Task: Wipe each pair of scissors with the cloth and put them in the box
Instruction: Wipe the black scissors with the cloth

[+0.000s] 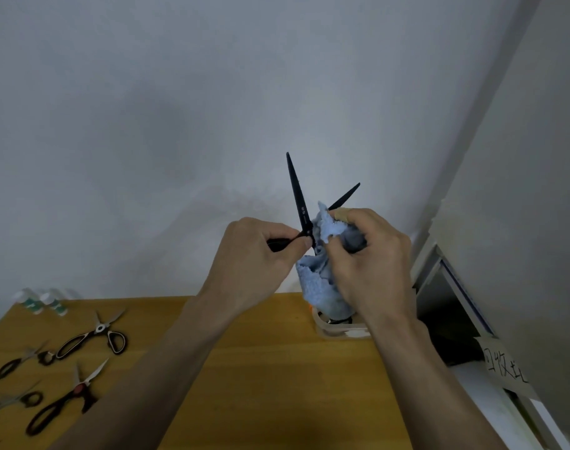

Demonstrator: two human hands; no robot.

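Observation:
I hold black scissors point(297, 196) up in front of the wall, blades spread and pointing upward. My left hand point(254, 254) grips one handle of them. My right hand point(371, 258) holds a light blue cloth point(319, 277) bunched around the right blade near the pivot; the cloth hangs down below my hands. The box point(338, 331), a pale plastic container, sits on the wooden table point(260, 368) at its far right edge, mostly hidden behind the cloth and my right wrist. Several other scissors lie at the table's left, among them a black-and-silver pair point(95, 337) and a red-pivot pair point(66, 399).
Two small white bottles point(43, 302) with green labels stand at the table's far left corner. To the right of the table is a dark gap with a window frame and a cardboard sign point(504, 368) with handwriting. A plain grey wall lies behind.

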